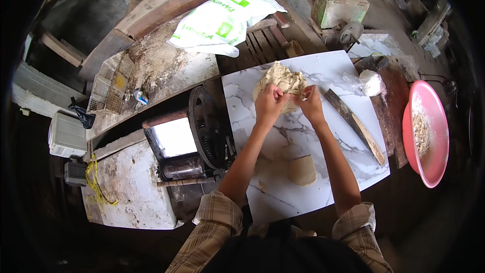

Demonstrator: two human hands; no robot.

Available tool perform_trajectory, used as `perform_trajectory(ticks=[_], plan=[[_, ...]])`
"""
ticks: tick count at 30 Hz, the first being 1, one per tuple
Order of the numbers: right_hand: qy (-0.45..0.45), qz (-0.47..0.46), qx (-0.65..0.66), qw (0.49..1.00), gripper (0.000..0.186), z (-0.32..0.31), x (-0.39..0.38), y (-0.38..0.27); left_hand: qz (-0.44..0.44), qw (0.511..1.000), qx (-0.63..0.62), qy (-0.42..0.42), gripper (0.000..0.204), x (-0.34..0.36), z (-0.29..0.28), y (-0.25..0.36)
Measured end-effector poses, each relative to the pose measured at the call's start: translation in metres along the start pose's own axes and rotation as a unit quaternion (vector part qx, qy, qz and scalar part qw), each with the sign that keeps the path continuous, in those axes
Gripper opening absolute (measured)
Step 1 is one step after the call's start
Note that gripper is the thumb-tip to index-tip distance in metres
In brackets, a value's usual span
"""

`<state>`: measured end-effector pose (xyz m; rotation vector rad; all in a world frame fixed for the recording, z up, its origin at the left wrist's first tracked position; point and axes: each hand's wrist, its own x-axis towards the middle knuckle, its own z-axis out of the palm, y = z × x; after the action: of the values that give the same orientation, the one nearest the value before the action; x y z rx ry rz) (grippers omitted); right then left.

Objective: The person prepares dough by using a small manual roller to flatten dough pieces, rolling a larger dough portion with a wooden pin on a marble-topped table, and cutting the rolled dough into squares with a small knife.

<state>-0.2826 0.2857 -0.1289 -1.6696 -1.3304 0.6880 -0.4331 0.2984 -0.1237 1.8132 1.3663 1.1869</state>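
A rough, pale lump of dough [279, 76] lies near the far edge of the marble-patterned board [331, 169]. At its near side, my left hand [268, 103] has its fingers pinched together on the dough. My right hand [311, 105] pinches at the dough's right side, a short gap from the left. Closer to me, between my forearms, a flat, smooth piece of dough [302, 171] rests on the board. A long, dark-edged wooden stick [354, 126] lies slantwise to the right of my right arm.
Left of the board stands a hand-cranked roller machine with a black flywheel [202, 127]. A pink basin [442, 126] with flour and pale strips is at the right, near a plastic bag of white powder [372, 83]. Behind are a white-green sack [217, 23] and a plastic basket [108, 81].
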Motion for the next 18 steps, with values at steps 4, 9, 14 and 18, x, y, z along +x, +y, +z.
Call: perform_trajectory(ticks=[4, 9, 14, 18], plan=[[0.036, -0.078, -0.005, 0.996, 0.012, -0.020, -0.045, -0.019, 0.079, 0.996, 0.021, 0.034, 0.025, -0.018, -0.008, -0.008], [0.021, -0.052, -0.362, 0.930, 0.045, -0.100, -0.135, 0.003, 0.108, 0.993, 0.041, -0.017, 0.041, -0.100, -0.032, 0.012], [-0.014, -0.083, -0.398, 0.914, 0.044, -0.109, -0.176, 0.018, 0.121, 0.971, 0.161, -0.126, 0.052, -0.173, -0.048, 0.034], [0.012, -0.089, -0.340, 0.936, 0.039, -0.101, -0.179, 0.028, 0.121, 0.955, 0.217, -0.164, 0.063, -0.207, -0.047, 0.048]])
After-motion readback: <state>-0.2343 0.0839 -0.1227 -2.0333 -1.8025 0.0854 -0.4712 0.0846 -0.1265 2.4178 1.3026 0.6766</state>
